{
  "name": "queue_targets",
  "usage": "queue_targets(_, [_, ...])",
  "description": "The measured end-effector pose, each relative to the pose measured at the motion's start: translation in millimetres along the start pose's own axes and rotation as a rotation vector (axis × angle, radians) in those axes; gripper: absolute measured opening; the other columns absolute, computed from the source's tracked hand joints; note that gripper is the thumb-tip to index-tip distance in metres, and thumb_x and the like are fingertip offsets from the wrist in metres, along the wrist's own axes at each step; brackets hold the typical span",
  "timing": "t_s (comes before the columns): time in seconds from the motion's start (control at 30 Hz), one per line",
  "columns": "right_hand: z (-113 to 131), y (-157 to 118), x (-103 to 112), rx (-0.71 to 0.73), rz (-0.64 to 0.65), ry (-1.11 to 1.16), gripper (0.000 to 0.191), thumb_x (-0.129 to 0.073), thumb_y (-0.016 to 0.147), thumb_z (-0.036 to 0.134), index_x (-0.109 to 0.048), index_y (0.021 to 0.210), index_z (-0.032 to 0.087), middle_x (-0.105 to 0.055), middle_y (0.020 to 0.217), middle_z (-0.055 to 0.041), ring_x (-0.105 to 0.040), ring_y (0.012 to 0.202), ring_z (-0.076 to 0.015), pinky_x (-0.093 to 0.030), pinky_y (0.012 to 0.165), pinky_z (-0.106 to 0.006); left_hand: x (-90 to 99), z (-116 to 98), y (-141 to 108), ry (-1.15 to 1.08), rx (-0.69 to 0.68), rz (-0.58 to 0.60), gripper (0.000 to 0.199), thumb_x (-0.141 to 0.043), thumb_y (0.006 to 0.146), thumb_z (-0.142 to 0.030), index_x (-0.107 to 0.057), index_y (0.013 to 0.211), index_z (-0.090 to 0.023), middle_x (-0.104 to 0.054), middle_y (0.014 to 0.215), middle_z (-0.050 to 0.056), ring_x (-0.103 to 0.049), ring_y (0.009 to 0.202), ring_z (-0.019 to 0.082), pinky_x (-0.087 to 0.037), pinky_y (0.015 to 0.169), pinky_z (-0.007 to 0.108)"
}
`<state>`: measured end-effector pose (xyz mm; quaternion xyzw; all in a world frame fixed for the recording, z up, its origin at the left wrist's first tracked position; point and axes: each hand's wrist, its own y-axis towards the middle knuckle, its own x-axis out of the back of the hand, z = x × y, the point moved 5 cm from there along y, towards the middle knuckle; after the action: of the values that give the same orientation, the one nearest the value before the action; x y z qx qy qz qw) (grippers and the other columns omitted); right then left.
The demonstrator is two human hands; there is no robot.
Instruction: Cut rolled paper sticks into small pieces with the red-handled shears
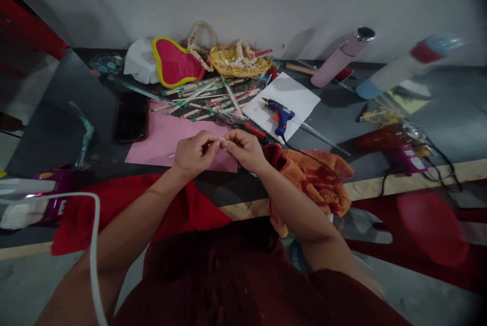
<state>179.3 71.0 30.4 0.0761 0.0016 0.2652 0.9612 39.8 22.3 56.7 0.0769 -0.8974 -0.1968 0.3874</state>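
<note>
Above the dark table [53, 128], mid-frame, your left hand [195, 152] and right hand [246, 149] pinch a pale bit [222, 140]. This seems delicate handling, wanting steadiness.

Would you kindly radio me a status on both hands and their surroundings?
Left hand, right hand: fingers pinching a small pale piece, details unclear. Pink sheet below. Red-handled tool just beyond right hand; glue gun on white paper.

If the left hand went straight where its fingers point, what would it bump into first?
Probably the right hand: the left hand points toward it, with a small pale piece pinched between the two. They look almost touching, but depth is hard to tell.
</note>
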Motion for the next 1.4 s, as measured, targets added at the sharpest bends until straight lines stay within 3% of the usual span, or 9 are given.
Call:
queue_targets(0.17, [3.2, -1.1, 0.9, 0.034, -0.013, -0.110, 0.025, -0.062, 0.082, 0.043, -0.060, 0.082, 0.018, -0.059, 0.073, 0.0004, -0.051, 0.063, -0.0098, -0.041, 0.059, -0.023, -0.9, 0.3, 0.6, 0.019, 0.016, 0.023, 0.020, -0.053, 0.086, -0.035, -0.066, 0.087, -0.020, -0.071, 0.075, 0.000, -0.062, 0.059, 0.010, -0.042, 0.056, 0.020])
queue_targets(0.33, [5.8, 0.1, 5.3, 0.191, -0.011, -0.557, 0.009, -0.054, 0.084, 0.023, -0.062, 0.087, 0.019, -0.065, 0.083, -0.0024, -0.056, 0.071, -0.0132, -0.042, 0.068, -0.026, -1.7, 8.4, 4.4, 0.132, 0.058, 0.022, 0.015, -0.056, 0.082, -0.033, -0.066, 0.084, -0.021, -0.072, 0.075, 0.000, -0.062, 0.058, 0.012, -0.041, 0.055, 0.022])
queue_targets(0.47, [-4.9, 2.4, 6.5, 0.182, 0.043, -0.876, 0.012, -0.053, 0.083, 0.019, -0.064, 0.088, 0.018, -0.067, 0.084, -0.0052, -0.058, 0.076, -0.0172, -0.041, 0.072, -0.028, -0.1, 16.8, 6.8, 0.138, 0.120, 0.004, 0.015, -0.057, 0.081, -0.032, -0.066, 0.087, -0.021, -0.073, 0.081, 0.001, -0.064, 0.063, 0.013, -0.043, 0.059, 0.023])
queue_targets(0.6, [-10.0, 3.1, 4.1, 0.154, 0.110, -0.955, 0.017, -0.052, 0.084, 0.018, -0.065, 0.095, 0.018, -0.068, 0.090, -0.0065, -0.059, 0.081, -0.0186, -0.043, 0.073, -0.029, -2.5, 18.9, 6.3, 0.151, 0.161, 0.044, 0.018, -0.056, 0.082, -0.033, -0.067, 0.090, -0.021, -0.073, 0.083, 0.001, -0.065, 0.065, 0.014, -0.043, 0.060, 0.023])
queue_targets(0.7, [-1.7, 4.7, 10.2, 0.211, 0.076, -0.965, 0.023, -0.046, 0.087, 0.016, -0.064, 0.101, 0.018, -0.068, 0.099, -0.0073, -0.059, 0.093, -0.0198, -0.043, 0.084, -0.032, -3.3, 19.5, 6.1, 0.170, 0.177, 0.058, 0.019, -0.055, 0.083, -0.034, -0.067, 0.091, -0.022, -0.073, 0.084, 0.000, -0.066, 0.067, 0.014, -0.044, 0.062, 0.023])
queue_targets(0.87, [10.9, 8.1, 42.9, 0.160, -0.153, -1.174, 0.022, -0.047, 0.091, 0.031, -0.064, 0.096, 0.018, -0.064, 0.104, -0.0106, -0.051, 0.102, -0.0257, -0.037, 0.095, -0.043, -1.0, 26.4, 6.9, 0.143, 0.188, 0.018, 0.018, -0.055, 0.082, -0.034, -0.067, 0.089, -0.022, -0.073, 0.083, 0.000, -0.066, 0.068, 0.014, -0.045, 0.064, 0.023])
queue_targets(1.0, [1.0, 7.3, 52.4, -0.010, -0.114, -1.340, 0.029, -0.057, 0.084, 0.044, -0.065, 0.095, 0.017, -0.059, 0.113, -0.0136, -0.045, 0.108, -0.0309, -0.040, 0.092, -0.047, -1.8, 31.6, 6.5, 0.099, 0.200, -0.006, 0.017, -0.055, 0.081, -0.033, -0.066, 0.088, -0.022, -0.073, 0.083, -0.001, -0.066, 0.068, 0.013, -0.046, 0.064, 0.023])
queue_targets(1.2, [-7.7, 7.4, 46.9, -0.060, -0.075, -1.359, 0.027, -0.053, 0.087, 0.039, -0.061, 0.099, 0.017, -0.058, 0.118, -0.0140, -0.047, 0.109, -0.0311, -0.043, 0.090, -0.045, 1.1, 28.2, 5.0, 0.039, 0.153, -0.073, 0.017, -0.057, 0.081, -0.033, -0.066, 0.087, -0.021, -0.073, 0.079, 0.000, -0.065, 0.067, 0.013, -0.046, 0.063, 0.022])
queue_targets(1.4, [13.0, 9.1, 61.0, 0.138, -0.353, -0.966, 0.024, -0.049, 0.090, 0.041, -0.054, 0.091, 0.018, -0.054, 0.121, -0.0142, -0.050, 0.114, -0.0250, -0.044, 0.094, -0.041, 6.2, 23.7, 3.9, -0.009, 0.086, -0.146, 0.018, -0.057, 0.082, -0.033, -0.067, 0.089, -0.020, -0.070, 0.075, 0.001, -0.061, 0.061, 0.011, -0.044, 0.060, 0.022])
